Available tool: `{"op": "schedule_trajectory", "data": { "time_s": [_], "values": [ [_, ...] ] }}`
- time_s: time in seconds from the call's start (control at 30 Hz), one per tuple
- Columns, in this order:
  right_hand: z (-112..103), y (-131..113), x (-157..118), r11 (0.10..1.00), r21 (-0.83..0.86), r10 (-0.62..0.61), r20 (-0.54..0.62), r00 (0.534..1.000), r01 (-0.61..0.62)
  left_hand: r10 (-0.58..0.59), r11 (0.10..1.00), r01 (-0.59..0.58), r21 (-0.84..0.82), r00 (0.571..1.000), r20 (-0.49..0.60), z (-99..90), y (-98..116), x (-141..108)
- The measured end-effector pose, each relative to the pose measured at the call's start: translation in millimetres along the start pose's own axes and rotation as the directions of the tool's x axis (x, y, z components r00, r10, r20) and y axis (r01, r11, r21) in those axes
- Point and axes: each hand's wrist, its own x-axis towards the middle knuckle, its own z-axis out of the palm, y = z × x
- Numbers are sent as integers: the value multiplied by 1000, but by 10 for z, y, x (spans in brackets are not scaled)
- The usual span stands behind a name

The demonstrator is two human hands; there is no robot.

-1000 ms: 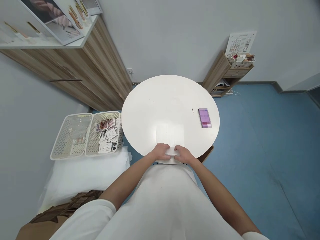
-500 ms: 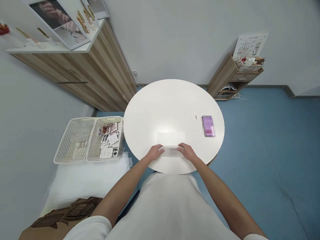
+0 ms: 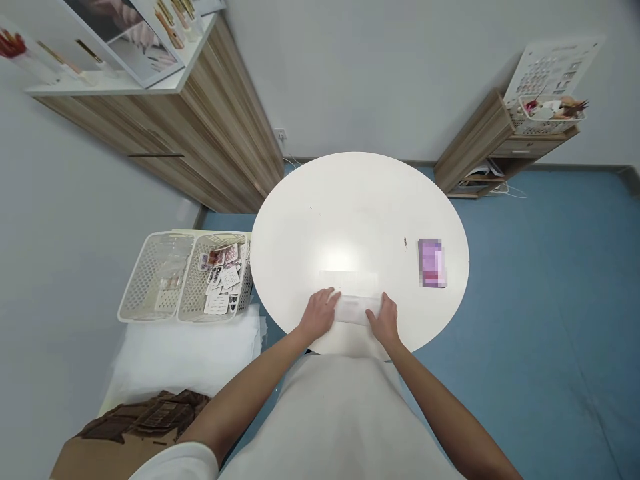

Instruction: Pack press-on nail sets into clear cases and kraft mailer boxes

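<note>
On the white oval table (image 3: 360,200), near its front edge, lies a whitish, translucent folded sheet (image 3: 357,310). My left hand (image 3: 320,313) grips its left end, thumb and fingers at the edge. At the right end, my right hand (image 3: 385,320) holds it between thumb and fingers. A flat, pale translucent piece (image 3: 350,279) shows on the tabletop just beyond the folded part; whether the two are joined I cannot tell. Toward the right of the table lies a purple, pixelated item (image 3: 433,263), with a small dark mark to its left.
Left of the table stand two white perforated baskets, one with clear packets (image 3: 173,283), the other with printed cards (image 3: 223,280). White sheets (image 3: 185,353) and a brown cardboard box (image 3: 125,453) are nearer me. Wooden cabinets stand behind left (image 3: 225,120) and behind right (image 3: 470,147).
My left hand now lies flatter over the left end of the folded sheet. My right hand has turned, its fingers pointing more forward along the right end. The camera view has shifted slightly.
</note>
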Motion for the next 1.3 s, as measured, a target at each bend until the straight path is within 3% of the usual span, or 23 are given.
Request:
{"op": "schedule_trajectory", "data": {
  "time_s": [0.07, 0.2, 0.33, 0.5, 0.7, 0.8, 0.9, 1.0, 1.07, 1.13, 1.17, 1.23, 1.3],
  "values": [
    [7, 19, -40, 993, 94, 66, 43, 997, -70, 138, 989, -143, 44, 985, 102, 37, 109, -20],
    [1, 12, -1, 957, 231, 156, 102, 982, -176, 174, 973, -200, 112, 964, 203, 93, 193, -25],
    [4, -27, 48, 938, 273, 178, 157, 972, -215, 187, 965, -222, 143, 957, 222, 95, 176, -11],
    [45, -48, -45, 958, 281, 49, 66, 997, -66, 174, 966, -212, 150, 957, 231, 107, 181, -38],
    [52, 9, -109, 899, 352, 257, 60, 965, -261, 147, 979, -171, 111, 969, 199, 158, 169, -163],
    [45, -27, -105, 901, 370, 194, 124, 973, -226, 146, 987, -156, 36, 969, 200, 174, 175, -191],
    [68, -128, -118, 933, 339, 85, 115, 990, -119, 166, 986, -163, -33, 966, 196, 175, 194, -192],
    [105, -228, -144, 959, 285, -57, 183, 981, 3, 196, 980, -189, -56, 963, 186, 170, 192, -220],
    [122, -261, -161, 980, 177, -132, 213, 968, 94, 135, 990, -128, -56, 980, 148, 176, 166, -271],
    [135, -265, -177, 982, 23, -186, 200, 962, 185, -71, 994, 78, -77, 993, 92, 195, 119, -339],
    [142, -259, -186, 975, -49, -204, 184, 962, 216, -218, 968, 226, -110, 973, 80, 210, 90, -373],
    [167, -243, -205, 960, -145, -219, 143, 965, 239, -464, 853, 478, -211, 878, 116, 246, 29, -426],
    [202, -231, -223, 954, -181, -220, 116, 968, 239, -552, 751, 579, -317, 814, 179, 283, -25, -449]
  ]
}}
